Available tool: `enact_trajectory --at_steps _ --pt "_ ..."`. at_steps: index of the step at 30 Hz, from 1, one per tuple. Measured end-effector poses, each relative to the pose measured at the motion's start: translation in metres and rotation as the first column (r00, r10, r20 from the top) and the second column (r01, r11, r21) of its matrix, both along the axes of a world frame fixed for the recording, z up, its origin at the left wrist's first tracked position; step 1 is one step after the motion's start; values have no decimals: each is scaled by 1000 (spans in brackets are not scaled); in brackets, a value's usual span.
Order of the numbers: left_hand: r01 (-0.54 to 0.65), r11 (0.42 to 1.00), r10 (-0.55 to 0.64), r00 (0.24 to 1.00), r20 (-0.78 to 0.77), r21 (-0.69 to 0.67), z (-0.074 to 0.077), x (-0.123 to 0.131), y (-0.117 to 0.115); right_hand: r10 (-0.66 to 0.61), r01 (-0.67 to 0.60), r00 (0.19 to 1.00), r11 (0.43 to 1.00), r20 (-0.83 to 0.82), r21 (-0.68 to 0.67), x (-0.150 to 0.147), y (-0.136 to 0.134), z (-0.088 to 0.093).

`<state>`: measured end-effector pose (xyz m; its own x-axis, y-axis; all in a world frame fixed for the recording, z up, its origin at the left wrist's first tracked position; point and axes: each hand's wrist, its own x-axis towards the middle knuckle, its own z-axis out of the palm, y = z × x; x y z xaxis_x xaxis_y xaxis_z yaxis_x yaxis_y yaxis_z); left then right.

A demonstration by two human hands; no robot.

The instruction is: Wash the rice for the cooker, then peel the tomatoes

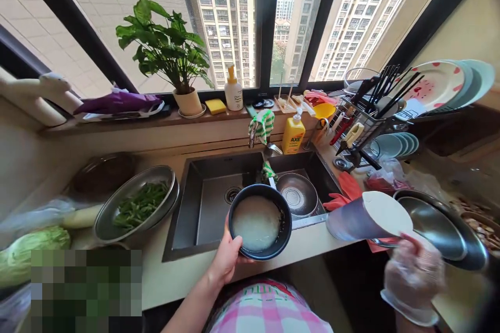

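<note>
My bare left hand (230, 252) grips the rim of a round dark pot (287, 223), thumb near the edge, in front of the sink. Cloudy whitish liquid (255, 223) fills its lower part; any grains under it cannot be made out. In a clear plastic glove and blurred, my right hand (416, 268) closes at the near side of a tilted bluish-purple jug (349, 218) with a whitish round top. Its grip on the jug is partly hidden. The jug is over the counter, right of the pot and apart from it.
The double sink (199, 208) holds a frying pan (299, 195) on its right side. A bowl of green vegetables (144, 203) and a cabbage (39, 247) lie left. Orange gloves (346, 190), metal bowls (437, 223) and a crowded dish rack (367, 130) stand right. A soap bottle (294, 135) stands behind.
</note>
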<state>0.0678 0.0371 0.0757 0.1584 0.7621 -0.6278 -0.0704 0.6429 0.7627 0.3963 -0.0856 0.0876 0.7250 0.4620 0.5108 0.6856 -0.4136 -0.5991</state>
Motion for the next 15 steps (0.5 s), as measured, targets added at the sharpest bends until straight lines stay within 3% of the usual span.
enact_trajectory --at_steps 1,2,3,4,5,8,11,13,15 --pt "14 1000 -14 1000 12 7 0 -5 3 180 -181 983 984 23 5 -30 16 0" --pt "25 1000 -26 999 26 17 0 -9 5 457 -459 888 881 -47 -113 -61 36 -2" --pt "34 999 -35 999 40 24 0 -12 6 646 -655 752 712 -132 -252 -92 59 -6" --pt "39 999 -41 998 53 31 0 -15 7 721 -731 663 567 -201 -378 -120 82 -12" --pt "38 999 -40 997 61 37 0 -18 7 721 -724 644 467 -256 -507 -145 103 -19" --pt "1 999 -4 997 83 37 -7 -24 7 541 -557 751 212 -379 -803 -200 144 -37" --pt "-54 999 53 991 122 4 -16 -28 9 480 -550 726 -27 -493 -835 -230 156 -44" --pt "-64 998 67 985 159 -27 -21 -32 9 533 -593 639 -119 -555 -796 -244 162 -42" --pt "-61 997 70 979 193 -55 -22 -35 9 612 -612 551 -164 -567 -773 -253 175 -39"
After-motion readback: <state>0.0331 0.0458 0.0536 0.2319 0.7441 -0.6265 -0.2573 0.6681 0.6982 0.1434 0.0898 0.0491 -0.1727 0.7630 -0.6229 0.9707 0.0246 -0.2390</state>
